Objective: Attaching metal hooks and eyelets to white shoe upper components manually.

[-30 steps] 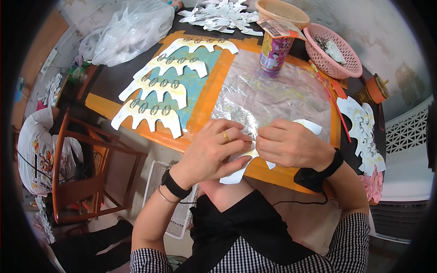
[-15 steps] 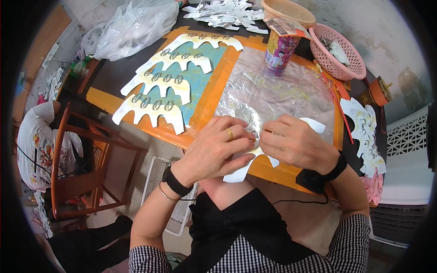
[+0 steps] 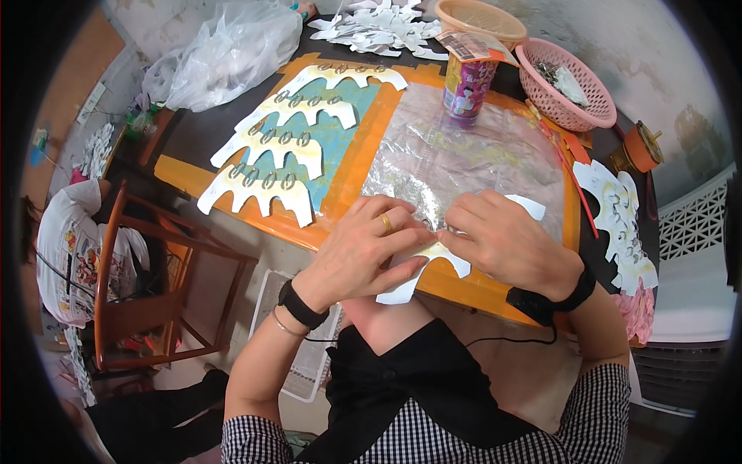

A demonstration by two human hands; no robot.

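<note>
Steadying a white, yellow-stained scalloped sheet [image 3: 452,265] at the orange-taped worktop's [image 3: 356,162] front edge, the left hand [image 3: 362,249] has its grip closed on it; whether the curled right hand [image 3: 506,247] pinches anything, I cannot tell. Fine placement seems underway, next calling for careful alignment.

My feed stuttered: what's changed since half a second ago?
The right hand has tipped down, bringing its fingertips closer to those of the left hand. Unchanged: left hand holding the white scalloped piece; cup and four similar pieces in place.
</note>
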